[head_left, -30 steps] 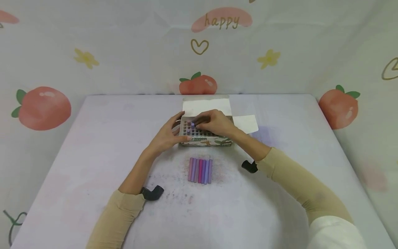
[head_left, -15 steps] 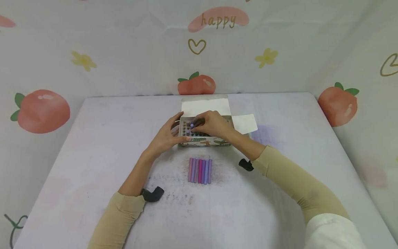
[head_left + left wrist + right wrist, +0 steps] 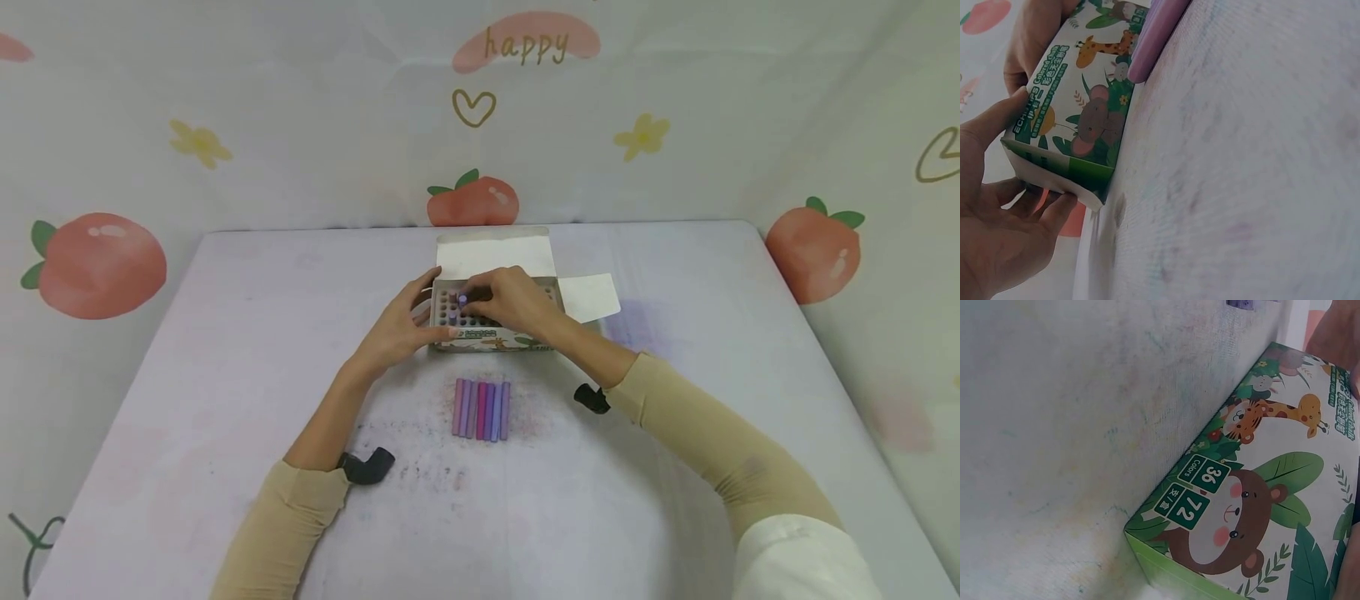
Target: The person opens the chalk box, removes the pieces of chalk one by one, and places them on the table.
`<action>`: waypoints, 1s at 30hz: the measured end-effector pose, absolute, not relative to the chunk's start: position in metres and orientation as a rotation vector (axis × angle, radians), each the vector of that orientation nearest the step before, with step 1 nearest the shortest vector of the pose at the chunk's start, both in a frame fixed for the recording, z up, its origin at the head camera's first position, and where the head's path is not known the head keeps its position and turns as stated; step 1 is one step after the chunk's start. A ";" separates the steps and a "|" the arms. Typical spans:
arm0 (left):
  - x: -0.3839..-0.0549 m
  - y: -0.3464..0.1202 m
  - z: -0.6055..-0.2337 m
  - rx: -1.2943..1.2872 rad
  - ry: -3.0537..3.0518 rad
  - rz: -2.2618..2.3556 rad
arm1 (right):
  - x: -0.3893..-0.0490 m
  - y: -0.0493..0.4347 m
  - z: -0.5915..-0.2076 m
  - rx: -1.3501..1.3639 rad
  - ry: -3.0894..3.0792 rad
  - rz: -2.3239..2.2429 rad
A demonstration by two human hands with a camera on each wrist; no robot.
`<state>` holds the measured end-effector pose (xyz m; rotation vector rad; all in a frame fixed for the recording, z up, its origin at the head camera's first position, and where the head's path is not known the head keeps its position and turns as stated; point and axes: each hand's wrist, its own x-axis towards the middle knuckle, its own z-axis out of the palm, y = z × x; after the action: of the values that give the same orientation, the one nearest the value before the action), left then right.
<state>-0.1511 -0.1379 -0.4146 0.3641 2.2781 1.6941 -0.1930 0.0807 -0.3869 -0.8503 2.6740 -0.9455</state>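
Observation:
A chalk box with animal pictures on its front stands with its lid up near the back of the table. My left hand grips the box's left end, thumb on the front edge and fingers by the side flap. In the left wrist view that thumb touches the printed face of the box. Over the box's holed tray, my right hand pinches an upright purple chalk stick. Another purple chalk stick stands in a nearby hole. The right wrist view hides the right fingertips.
Several pink and purple chalk sticks lie side by side in front of the box. The white lid leans up behind it, and a side flap sticks out to the right. Coloured dust marks the tablecloth.
My right hand has shifted slightly left, bringing its fingertips onto the upright purple chalk stick. The left hand keeps its grip on the box, and the loose row of chalk lies as before.

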 end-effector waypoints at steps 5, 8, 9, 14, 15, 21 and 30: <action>-0.151 -0.138 -0.415 0.370 2.280 1.692 | -0.190 0.081 -0.385 -0.873 2.675 -0.937; -0.151 -0.138 -0.415 0.371 2.276 1.698 | -0.189 0.081 -0.384 -0.875 2.684 -0.926; -0.151 -0.138 -0.415 0.371 2.274 1.701 | -0.188 0.081 -0.384 -0.878 2.685 -0.930; -0.151 -0.138 -0.414 0.370 2.276 1.699 | -0.188 0.080 -0.386 -0.893 2.705 -0.972; -0.151 -0.138 -0.414 0.369 2.275 1.698 | -0.187 0.080 -0.386 -0.896 2.710 -0.983; -0.152 -0.138 -0.414 0.366 2.259 1.706 | -0.186 0.081 -0.387 -0.904 2.726 -1.063; -0.152 -0.139 -0.413 0.376 2.273 1.700 | -0.185 0.084 -0.384 -0.839 2.638 -1.274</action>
<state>-0.1515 -0.1387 -0.4133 0.3759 2.2726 1.6996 -0.1853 0.0843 -0.3843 -0.8393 2.6382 -1.2736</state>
